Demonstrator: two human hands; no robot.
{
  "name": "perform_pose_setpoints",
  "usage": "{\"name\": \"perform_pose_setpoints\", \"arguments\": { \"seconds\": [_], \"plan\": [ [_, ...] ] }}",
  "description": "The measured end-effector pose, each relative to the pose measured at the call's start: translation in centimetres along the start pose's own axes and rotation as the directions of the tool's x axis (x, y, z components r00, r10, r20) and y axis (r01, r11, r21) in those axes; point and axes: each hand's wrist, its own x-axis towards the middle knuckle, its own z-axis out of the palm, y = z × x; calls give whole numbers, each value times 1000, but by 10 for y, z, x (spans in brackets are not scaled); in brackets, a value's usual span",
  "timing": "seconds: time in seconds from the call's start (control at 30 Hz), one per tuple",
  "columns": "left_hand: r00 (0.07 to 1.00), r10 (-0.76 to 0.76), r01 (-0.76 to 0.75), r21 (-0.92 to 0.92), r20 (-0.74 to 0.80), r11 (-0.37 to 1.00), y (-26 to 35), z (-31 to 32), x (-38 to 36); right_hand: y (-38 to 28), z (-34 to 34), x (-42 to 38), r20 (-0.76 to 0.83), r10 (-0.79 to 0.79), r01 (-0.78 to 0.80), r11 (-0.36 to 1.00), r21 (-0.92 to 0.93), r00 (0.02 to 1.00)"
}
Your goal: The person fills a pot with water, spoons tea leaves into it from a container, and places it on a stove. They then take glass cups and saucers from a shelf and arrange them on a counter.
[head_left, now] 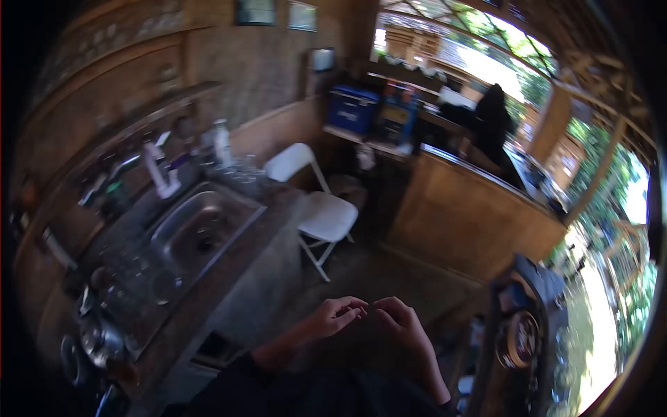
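Both hands are held in the air low in the middle of the head view, fingertips close to each other with a small gap. My left hand [338, 316] has its fingers loosely curved and apart, with nothing seen in it. Opposite it, my right hand [399, 320] is also loosely bent, thumb apart from the fingers, and holds nothing visible. Neither touches an object. Beyond them stands a white folding chair [328, 214]. To the left is a counter with a metal sink [201, 229].
A kettle [101, 340] and glassware stand on the left counter. A blue box [352, 109] is at the back, near a wooden counter [472, 212]. Right of my hands, a dark shelf holds a round brown object [521, 339]. Much of the picture is blurred.
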Motion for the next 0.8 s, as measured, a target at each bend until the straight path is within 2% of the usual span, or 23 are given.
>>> {"name": "perform_pose_setpoints", "arguments": {
  "seconds": [0.03, 0.07, 0.1, 0.2, 0.27, 0.33, 0.4, 0.57, 0.67, 0.8],
  "plan": [
    [999, -34, 36, 31, -39, 999, 4, -27, -16, -7, 27, 20, 58, -51, 51, 999, -5, 997],
    [994, -73, 77, 54, -79, 996, 7, -52, -34, -14, 54, 39, 140, -67, 52, 992, 111, 988],
    [987, -79, 88, 60, -140, 994, 7, -74, -51, -18, 79, 55, 197, -86, 62, 990, 124, 977],
    [955, -23, 62, 126, -296, 990, 14, -132, -96, -36, 148, 103, 377, -226, 184, 972, 145, 898],
    [917, 44, 48, 220, -397, 974, 24, -159, -131, -49, 190, 125, 491, -198, 74, 963, 260, 848],
    [867, 61, 71, 245, -495, 967, 36, -181, -163, -70, 230, 144, 574, -253, 94, 952, 292, 779],
    [811, 89, 87, 270, -578, 959, 47, -200, -192, -75, 268, 166, 624, -344, 142, 926, 350, 702],
    [629, 98, 252, 321, -771, 913, 59, -229, -250, -115, 344, 203, 760, -419, 205, 907, 367, 496],
    [523, 142, 232, 301, -841, 925, 64, -243, -269, -130, 379, 228, 775, -447, 116, 888, 445, 446],
    [414, 140, 338, 295, -899, 894, 88, -269, -270, -161, 405, 275, 756, -532, 189, 846, 499, 382]
  ]
}}
